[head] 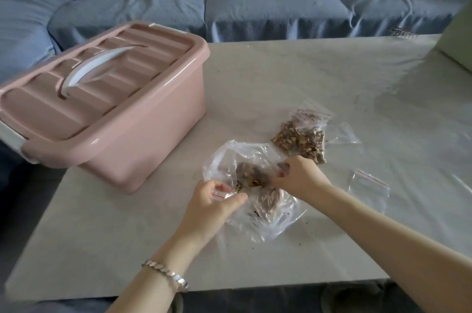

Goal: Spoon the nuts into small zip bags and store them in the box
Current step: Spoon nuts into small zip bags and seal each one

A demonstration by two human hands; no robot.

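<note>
Head view: left hand (212, 204) pinches the probably light, slippery small zip bag (220, 194) by its stiffer red mouth; right hand (301, 179) curls in the soft nut bag (229, 154), grip unclear.

Lidded pink box (143, 139); filled zip bags (298, 139) nearby.

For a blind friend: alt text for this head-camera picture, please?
A left hand pinches a small zip bag over a large clear bag of nuts on a table; the right hand is at that bag too. A closed pink box stands left, filled zip bags right.
</note>
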